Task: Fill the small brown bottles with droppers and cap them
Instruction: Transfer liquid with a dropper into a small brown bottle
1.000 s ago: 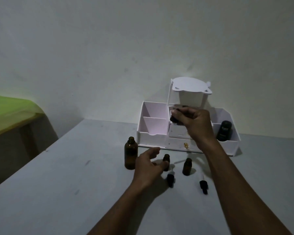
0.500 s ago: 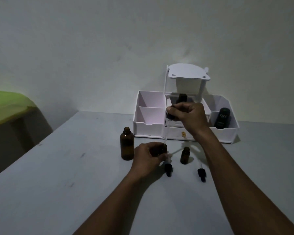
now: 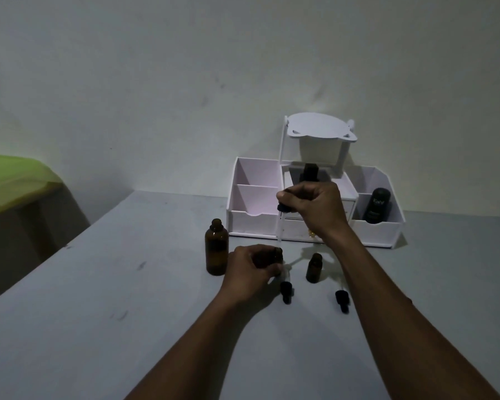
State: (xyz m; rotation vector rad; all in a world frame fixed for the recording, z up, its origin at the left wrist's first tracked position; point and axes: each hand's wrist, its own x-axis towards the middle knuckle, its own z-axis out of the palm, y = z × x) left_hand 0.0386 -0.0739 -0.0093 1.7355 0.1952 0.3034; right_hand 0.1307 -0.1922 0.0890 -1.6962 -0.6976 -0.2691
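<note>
My left hand grips a small brown bottle that stands on the grey table; only its neck shows past my fingers. My right hand pinches a dropper by its black bulb, the glass tube pointing down just above that bottle's mouth. A second small brown bottle stands open to the right. Two black dropper caps lie on the table, one beside my left hand, the other under my right forearm. A larger brown bottle stands open at the left.
A white organiser with compartments and a small drawer stands against the wall. It holds a dark bottle in the middle and a black bottle at the right. A green-covered surface sits at far left.
My right hand has come down from the organiser with the dropper to a spot over the small bottle. My left hand has closed around that bottle.
</note>
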